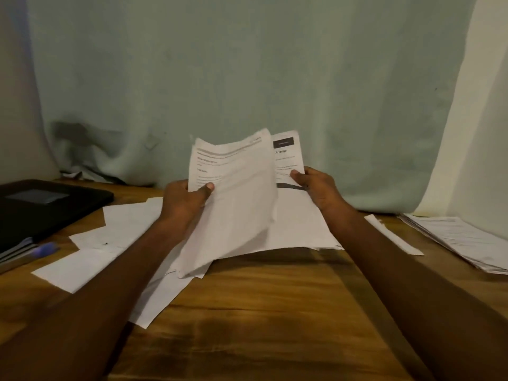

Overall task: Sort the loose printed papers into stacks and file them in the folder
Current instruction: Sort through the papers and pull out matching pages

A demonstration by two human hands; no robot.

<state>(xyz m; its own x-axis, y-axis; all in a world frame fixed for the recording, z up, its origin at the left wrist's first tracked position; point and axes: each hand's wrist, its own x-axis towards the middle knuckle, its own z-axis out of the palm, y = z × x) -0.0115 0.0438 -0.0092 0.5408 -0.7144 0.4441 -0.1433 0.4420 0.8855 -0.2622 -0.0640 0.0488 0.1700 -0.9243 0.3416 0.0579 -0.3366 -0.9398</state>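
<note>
Two hands: left hand (pixel 189 200) pinches the front sheet (pixel 233 199), right hand (pixel 316 188) pinches the back sheet (pixel 288 155).
Purpose: likely comparing pages before stacking.
Folder (pixel 46 207): closed, waiting left.

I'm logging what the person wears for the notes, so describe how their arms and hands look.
Both forearms are bare up to the frame edge, with no sleeves in view. The left hand and right hand are bare too: no gloves, rings, watch or bracelets show.
</note>
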